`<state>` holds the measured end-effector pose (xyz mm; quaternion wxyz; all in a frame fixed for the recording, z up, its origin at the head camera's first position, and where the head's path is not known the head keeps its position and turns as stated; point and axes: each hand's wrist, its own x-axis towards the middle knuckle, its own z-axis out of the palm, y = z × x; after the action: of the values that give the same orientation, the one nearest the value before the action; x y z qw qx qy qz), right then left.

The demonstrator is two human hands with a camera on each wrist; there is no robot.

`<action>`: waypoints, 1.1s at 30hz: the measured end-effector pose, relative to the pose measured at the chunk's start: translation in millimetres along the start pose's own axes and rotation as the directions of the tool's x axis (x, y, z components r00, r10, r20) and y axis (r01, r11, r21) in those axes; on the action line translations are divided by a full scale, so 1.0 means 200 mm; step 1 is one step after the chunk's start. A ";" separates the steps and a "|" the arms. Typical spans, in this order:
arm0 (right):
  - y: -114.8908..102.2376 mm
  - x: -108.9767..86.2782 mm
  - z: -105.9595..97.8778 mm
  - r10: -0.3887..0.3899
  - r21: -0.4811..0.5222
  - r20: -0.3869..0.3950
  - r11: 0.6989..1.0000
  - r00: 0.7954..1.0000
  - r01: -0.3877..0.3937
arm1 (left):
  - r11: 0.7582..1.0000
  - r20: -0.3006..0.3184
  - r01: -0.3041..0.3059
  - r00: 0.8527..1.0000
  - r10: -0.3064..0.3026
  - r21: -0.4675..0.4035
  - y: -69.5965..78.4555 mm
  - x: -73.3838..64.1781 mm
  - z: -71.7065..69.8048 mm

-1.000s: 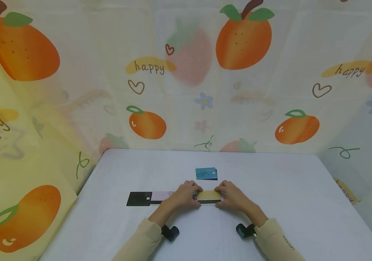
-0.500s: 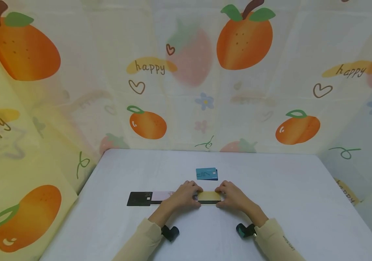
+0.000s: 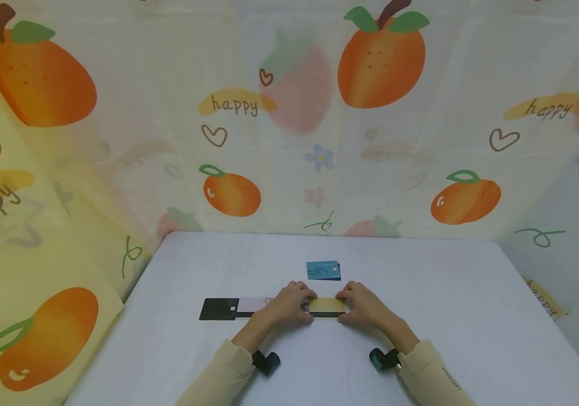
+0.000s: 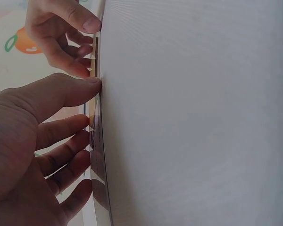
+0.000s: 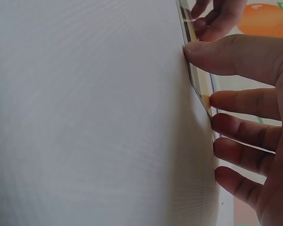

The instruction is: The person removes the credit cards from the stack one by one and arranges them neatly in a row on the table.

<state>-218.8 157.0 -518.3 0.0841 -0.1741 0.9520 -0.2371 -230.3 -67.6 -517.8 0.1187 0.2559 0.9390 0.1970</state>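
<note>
A gold card [image 3: 327, 305] with a dark stripe along its near side lies flat on the white table [image 3: 421, 282], at the right end of a row of cards. My left hand [image 3: 289, 303] pinches its left end, thumb at the near edge and index finger at the far edge. At its right end, my right hand [image 3: 363, 305] does the same. The other fingertips of both hands rest along the table, as the wrist views show. Left in the row are a pale pink card [image 3: 253, 304] and a black card [image 3: 217, 309]; my left hand hides the part between.
Beyond the hands lies a teal card [image 3: 322, 270] with a darker blue card [image 3: 339, 273] peeking out beneath it. A fruit-patterned cloth [image 3: 289, 141] hangs behind the table's far edge and down the left side.
Both hands keep their place at the gold card. A pale strip below its dark stripe has narrowed away, the card seeming to slide slightly toward me. The head view has shifted a little.
</note>
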 end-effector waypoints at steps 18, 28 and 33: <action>0.00 -0.01 -0.02 -0.023 0.015 -0.006 1.000 1.000 0.023 | 1.000 0.014 0.003 1.000 -0.003 -0.006 0.00 0.00 -0.02; 0.04 0.00 -0.05 -0.050 0.057 -0.056 0.997 0.997 0.053 | 0.994 0.023 0.074 0.997 -0.073 -0.084 -0.05 0.05 -0.08; 0.05 0.04 -0.08 -0.029 0.045 -0.077 0.998 0.997 0.032 | 0.988 0.012 0.102 0.995 -0.101 -0.120 -0.09 0.09 -0.11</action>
<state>-232.8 168.4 -509.2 0.0479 -0.1775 0.9460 -0.2670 -260.4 -79.4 -507.2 0.1464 0.2005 0.9369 0.2463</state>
